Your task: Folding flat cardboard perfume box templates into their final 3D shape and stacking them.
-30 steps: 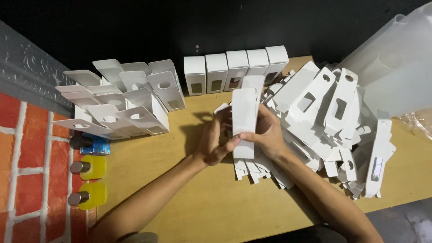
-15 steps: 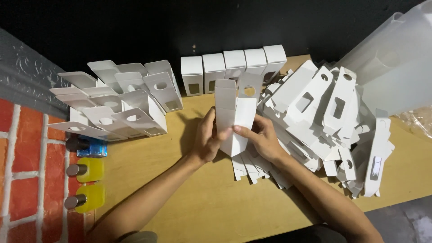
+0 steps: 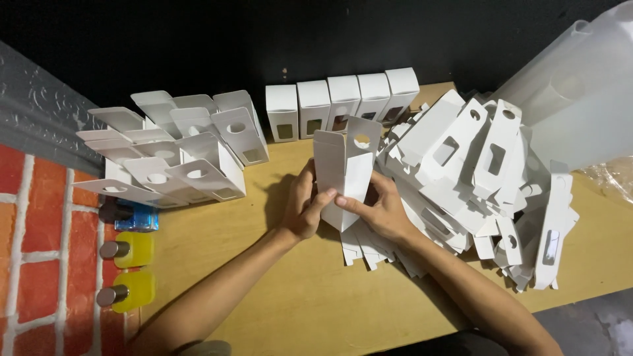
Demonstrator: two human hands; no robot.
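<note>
Lowering white carton, both thumbs now meeting

Bare worktop in front of the hands, nearest the person: open lane. L side blocked by stack of opened cartons w/ small bottles just beside. Back edge: row of closed boxes. R side: heap of flat cartons, plastic bag behind.

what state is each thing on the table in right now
white carton: opened into a tube, top flaps up, held by left hand and right hand
flat cartons: unfolded, heaped
row of boxes: closed, upright
open boxes: standing, flaps up
bottles: capped, lying down
</note>
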